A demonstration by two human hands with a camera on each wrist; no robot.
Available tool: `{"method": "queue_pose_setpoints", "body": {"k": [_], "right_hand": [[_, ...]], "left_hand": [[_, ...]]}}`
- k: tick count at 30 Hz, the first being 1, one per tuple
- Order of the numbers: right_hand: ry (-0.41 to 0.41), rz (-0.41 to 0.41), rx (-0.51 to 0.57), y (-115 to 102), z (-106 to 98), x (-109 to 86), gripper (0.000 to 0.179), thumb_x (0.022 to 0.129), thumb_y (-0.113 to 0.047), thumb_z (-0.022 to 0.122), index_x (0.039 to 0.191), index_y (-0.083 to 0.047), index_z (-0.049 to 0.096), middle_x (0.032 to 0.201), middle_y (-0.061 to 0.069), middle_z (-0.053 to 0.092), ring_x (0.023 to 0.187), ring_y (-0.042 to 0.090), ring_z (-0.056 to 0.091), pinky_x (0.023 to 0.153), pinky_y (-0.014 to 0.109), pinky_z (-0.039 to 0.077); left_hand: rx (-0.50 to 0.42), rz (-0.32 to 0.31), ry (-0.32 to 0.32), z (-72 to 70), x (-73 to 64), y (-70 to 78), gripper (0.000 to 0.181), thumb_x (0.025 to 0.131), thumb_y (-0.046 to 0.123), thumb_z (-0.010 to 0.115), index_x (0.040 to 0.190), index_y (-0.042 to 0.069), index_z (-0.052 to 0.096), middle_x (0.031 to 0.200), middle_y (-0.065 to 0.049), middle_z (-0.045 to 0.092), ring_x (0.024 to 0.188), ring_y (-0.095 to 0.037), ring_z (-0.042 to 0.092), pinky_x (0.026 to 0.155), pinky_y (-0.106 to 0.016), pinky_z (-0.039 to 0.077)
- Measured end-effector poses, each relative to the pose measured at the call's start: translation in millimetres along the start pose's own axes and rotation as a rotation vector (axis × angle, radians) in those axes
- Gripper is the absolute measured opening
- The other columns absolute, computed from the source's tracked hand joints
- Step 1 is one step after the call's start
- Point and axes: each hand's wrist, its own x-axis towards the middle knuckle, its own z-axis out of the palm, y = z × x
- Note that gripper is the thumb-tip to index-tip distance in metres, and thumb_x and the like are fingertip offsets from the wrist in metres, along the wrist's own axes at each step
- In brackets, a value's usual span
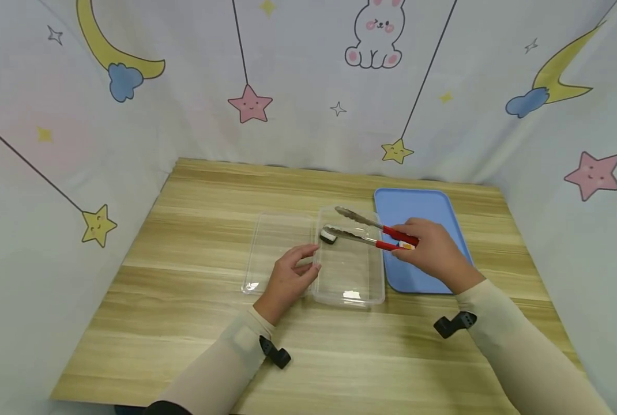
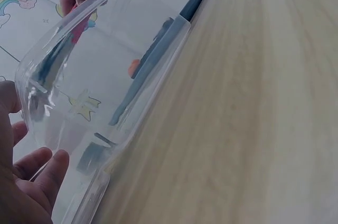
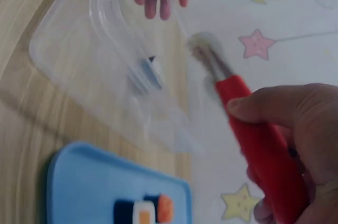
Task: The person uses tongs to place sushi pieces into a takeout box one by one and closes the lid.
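Observation:
My right hand (image 1: 435, 248) grips red-handled metal tongs (image 1: 357, 217) above a clear plastic container (image 1: 347, 271). Their two arms stand apart, and the lower tip overlaps a black-and-white sushi piece (image 1: 328, 236) near the container's back left corner. In the right wrist view the thumb lies along the red handle (image 3: 264, 155). My left hand (image 1: 290, 276) is at the container's left wall, fingers loosely bent and fingertips right at the side. Through the wall, the left wrist view shows the sushi piece (image 2: 94, 156) low inside.
A clear flat lid (image 1: 269, 253) lies left of the container on the wooden table (image 1: 184, 276). To the right, a blue tray (image 1: 417, 204) carries sushi pieces, one white with an orange middle (image 3: 143, 213) and one orange (image 3: 165, 208). A printed curtain (image 1: 298, 138) hangs behind.

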Motion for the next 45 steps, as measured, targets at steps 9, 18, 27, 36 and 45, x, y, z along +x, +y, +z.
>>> {"method": "queue_pose_setpoints", "body": {"k": [9,18,27,36,45], "right_hand": [[0.221,0.168,0.01,65,-38,-50.6,0.052,0.089,-0.023,0.085,0.134,-0.002,0.068,0.115,0.016,0.067,0.093,0.034,0.061,0.067,0.037,0.055],[0.157,0.301,-0.058,125,-37,-81.9,0.052,0.089,-0.021,0.084,0.129,0.007,0.068,0.108,0.025,0.07,0.088,0.037,0.062,0.066,0.036,0.051],[0.059,0.377,-0.053,123,-43,-64.1,0.056,0.09,-0.028,0.083,0.131,0.006,0.067,0.113,0.028,0.068,0.09,0.039,0.061,0.061,0.03,0.048],[-0.03,0.407,-0.065,125,-52,-45.5,0.055,0.092,-0.027,0.08,0.131,0.009,0.065,0.125,0.034,0.062,0.104,0.045,0.058,0.074,0.049,0.057],[0.065,0.359,-0.065,113,-52,-49.7,0.049,0.092,-0.025,0.081,0.126,0.008,0.069,0.118,0.03,0.067,0.096,0.043,0.062,0.067,0.04,0.057]], "left_hand": [[0.002,-0.006,0.008,2.0,0.7,1.8,0.038,0.094,-0.008,0.069,0.132,-0.008,0.065,0.137,-0.028,0.059,0.125,-0.052,0.058,0.1,-0.053,0.057],[0.003,-0.052,-0.003,2.8,0.2,0.1,0.039,0.096,-0.005,0.069,0.135,-0.006,0.063,0.139,-0.026,0.058,0.126,-0.052,0.057,0.102,-0.054,0.055],[-0.008,-0.05,-0.002,2.0,0.6,0.9,0.038,0.096,-0.004,0.069,0.134,-0.006,0.064,0.139,-0.026,0.058,0.128,-0.052,0.056,0.103,-0.055,0.054],[-0.01,-0.058,-0.006,2.5,0.4,-0.3,0.038,0.096,-0.005,0.068,0.133,-0.007,0.064,0.138,-0.026,0.058,0.128,-0.052,0.056,0.103,-0.053,0.055],[-0.009,-0.053,0.002,2.2,0.5,-4.1,0.039,0.096,-0.006,0.069,0.134,-0.005,0.065,0.138,-0.025,0.058,0.127,-0.051,0.056,0.103,-0.055,0.054]]}}
